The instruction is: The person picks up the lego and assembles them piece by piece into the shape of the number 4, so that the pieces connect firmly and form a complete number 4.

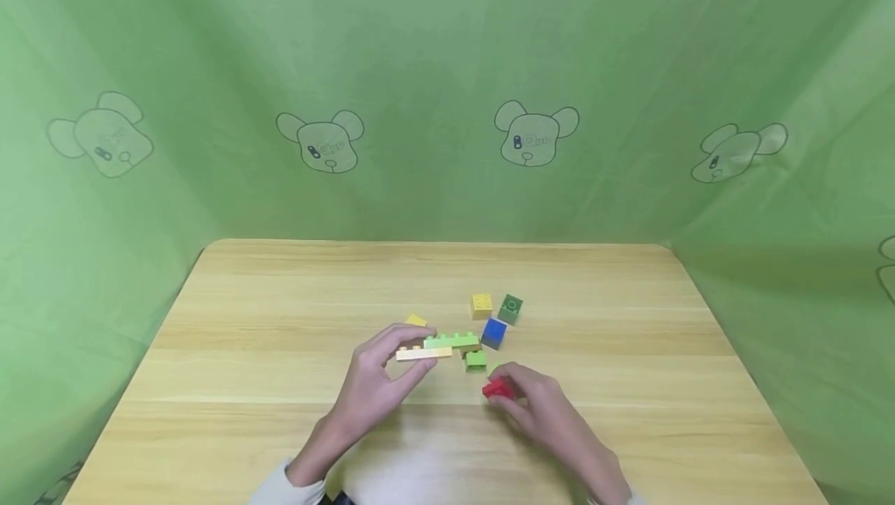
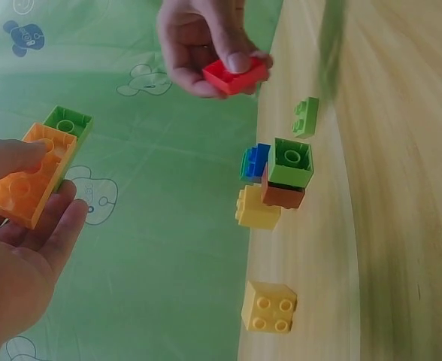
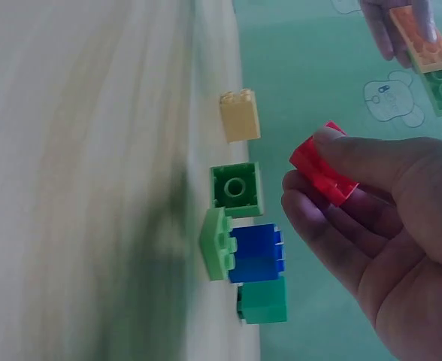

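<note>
Both hands sit nearest the head cam, low over the wooden table [image 1: 245, 311]. Left hand [image 1: 374, 388] holds a joined strip of long bricks, w/ thumb and fingers clamped along it: orange long brick [image 1: 423, 353] stuck to a light green long brick [image 1: 452, 340], strip raised just off the table. Right hand [image 1: 541, 404] pinches a red brick [image 1: 498, 389] btwn thumb and curled fingers, lifted, just right of and nearer the camera than the strip. Loose bricks, taking the strip as landmark: small light green brick [image 1: 475, 360] right under its right end; blue brick [image 1: 494, 332] just beyond that end; yellow brick [image 1: 481, 305] and dark green brick [image 1: 510, 308] side by side further back; another yellow brick [image 1: 416, 320] just behind the strip, by the left fingertips. Left wrist cam shows the dark green brick stacked on a brown one [image 2: 283, 197].
</note>
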Action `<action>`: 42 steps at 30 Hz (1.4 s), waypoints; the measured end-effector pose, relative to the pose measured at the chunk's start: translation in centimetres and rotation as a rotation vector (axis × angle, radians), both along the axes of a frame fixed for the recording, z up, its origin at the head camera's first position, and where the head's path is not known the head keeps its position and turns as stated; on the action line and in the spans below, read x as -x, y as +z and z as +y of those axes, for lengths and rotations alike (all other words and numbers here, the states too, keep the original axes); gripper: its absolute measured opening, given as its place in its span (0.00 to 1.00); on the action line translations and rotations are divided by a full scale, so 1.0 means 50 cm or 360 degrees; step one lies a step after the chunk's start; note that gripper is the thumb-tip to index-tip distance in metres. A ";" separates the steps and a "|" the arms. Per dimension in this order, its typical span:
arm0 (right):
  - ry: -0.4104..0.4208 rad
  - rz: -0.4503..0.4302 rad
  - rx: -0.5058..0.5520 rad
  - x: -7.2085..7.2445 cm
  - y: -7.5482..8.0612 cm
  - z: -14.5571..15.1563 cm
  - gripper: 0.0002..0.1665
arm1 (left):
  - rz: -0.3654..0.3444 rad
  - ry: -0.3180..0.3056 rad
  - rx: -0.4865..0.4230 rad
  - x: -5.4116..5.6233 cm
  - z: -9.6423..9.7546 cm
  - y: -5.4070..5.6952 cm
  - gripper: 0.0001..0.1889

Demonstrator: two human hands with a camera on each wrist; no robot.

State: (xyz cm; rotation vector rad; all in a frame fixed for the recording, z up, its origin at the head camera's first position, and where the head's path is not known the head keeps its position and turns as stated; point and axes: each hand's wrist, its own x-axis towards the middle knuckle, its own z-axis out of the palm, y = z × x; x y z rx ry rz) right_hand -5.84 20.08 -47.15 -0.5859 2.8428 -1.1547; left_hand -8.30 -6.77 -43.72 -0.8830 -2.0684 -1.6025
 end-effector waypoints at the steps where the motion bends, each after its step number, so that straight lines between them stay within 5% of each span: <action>1: 0.0008 0.0020 0.0025 -0.001 0.003 -0.001 0.15 | -0.0001 0.0000 0.0001 0.000 0.000 0.000 0.20; 25: 0.0105 0.0773 0.0335 -0.004 0.068 -0.011 0.23 | -0.0001 -0.0015 0.0021 -0.006 0.003 0.004 0.20; 42: 0.0069 0.0816 0.0432 -0.003 0.106 -0.016 0.21 | 0.0003 -0.0018 0.0041 -0.007 0.015 0.002 0.20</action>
